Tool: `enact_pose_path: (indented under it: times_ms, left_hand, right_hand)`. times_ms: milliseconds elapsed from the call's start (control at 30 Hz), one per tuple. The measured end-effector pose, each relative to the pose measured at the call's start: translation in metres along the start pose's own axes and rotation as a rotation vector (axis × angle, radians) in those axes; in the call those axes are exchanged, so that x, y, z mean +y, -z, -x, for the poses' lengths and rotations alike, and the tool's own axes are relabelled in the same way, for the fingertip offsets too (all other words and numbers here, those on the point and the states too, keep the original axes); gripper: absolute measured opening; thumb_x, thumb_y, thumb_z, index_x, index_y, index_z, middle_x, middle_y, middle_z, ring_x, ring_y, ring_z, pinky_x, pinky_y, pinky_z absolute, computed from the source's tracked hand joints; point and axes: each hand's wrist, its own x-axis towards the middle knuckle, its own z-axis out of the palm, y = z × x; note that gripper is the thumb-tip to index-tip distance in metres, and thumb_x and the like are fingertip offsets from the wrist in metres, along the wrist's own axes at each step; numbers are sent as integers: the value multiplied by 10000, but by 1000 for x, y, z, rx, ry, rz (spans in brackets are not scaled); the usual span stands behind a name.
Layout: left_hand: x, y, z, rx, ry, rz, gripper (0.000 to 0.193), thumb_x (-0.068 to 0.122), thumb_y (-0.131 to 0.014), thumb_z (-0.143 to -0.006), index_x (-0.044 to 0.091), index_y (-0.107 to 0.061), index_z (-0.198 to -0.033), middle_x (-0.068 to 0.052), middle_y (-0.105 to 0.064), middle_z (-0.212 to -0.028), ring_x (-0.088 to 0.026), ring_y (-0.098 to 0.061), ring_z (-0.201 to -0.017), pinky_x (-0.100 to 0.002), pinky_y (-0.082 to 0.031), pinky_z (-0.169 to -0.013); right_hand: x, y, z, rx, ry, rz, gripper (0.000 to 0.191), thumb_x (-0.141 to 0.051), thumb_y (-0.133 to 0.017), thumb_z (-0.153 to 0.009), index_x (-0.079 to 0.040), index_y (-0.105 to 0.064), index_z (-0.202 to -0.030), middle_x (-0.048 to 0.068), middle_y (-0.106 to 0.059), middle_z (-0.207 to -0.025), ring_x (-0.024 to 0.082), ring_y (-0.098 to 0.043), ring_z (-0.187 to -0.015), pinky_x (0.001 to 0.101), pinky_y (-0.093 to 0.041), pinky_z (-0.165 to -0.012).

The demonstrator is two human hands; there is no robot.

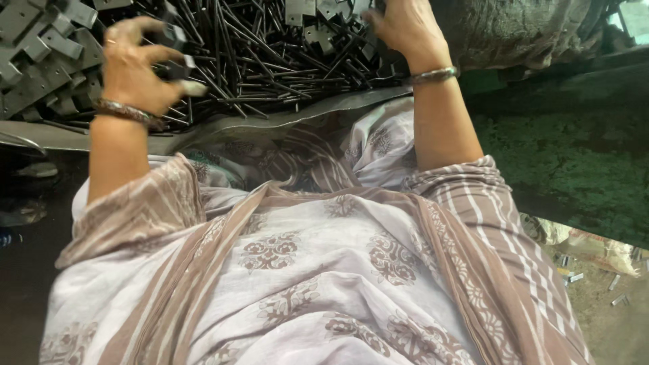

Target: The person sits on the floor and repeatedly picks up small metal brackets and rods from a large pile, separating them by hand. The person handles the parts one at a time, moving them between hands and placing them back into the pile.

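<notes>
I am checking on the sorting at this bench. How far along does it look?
Done: flat grey plates lie heaped at the left. In hand: the left hand grips a small dark metal piece, and the right hand reaches into the pile. Left: a large tangle of thin black rods remains.

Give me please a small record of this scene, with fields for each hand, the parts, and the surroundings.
left hand: the left hand is raised over the pile, its fingers curled around a small dark metal piece
right hand: the right hand reaches into the thin dark metal rods; what it grips is hidden
wrists: a bangle on the right wrist, a bracelet on the left
other parts: flat grey metal brackets lie at the pile's left
clothing: a patterned brown and white garment fills the lower view
</notes>
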Motion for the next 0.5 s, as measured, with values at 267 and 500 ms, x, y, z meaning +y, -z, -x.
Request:
enact_pose_path:
  times_ms: [267,500]
  left_hand:
    - [89,-12,-9,146,-69,1866,367,372,-906,-873,93,-715,-1016,-87,-689,-1242,-247,-606,-1262,-395,-467,-1096]
    - [43,-11,9,512,232,2087,349,285,-867,-965,30,-665,-1090,-132,-701,-1062,-292,-668,-958,-410,-527,-881]
  right_hand:
    - [13,-25,-32,-341,78,200,676,-373,-957,-713,5,-704,-1213,218,-711,-1120,401,-654,-1061,502,-517,-891]
    - [47,-20,-13,-331,166,312,679,-356,-987,-616,-36,-740,-1162,190,-706,-1095,399,-640,-1066,512,-507,-886]
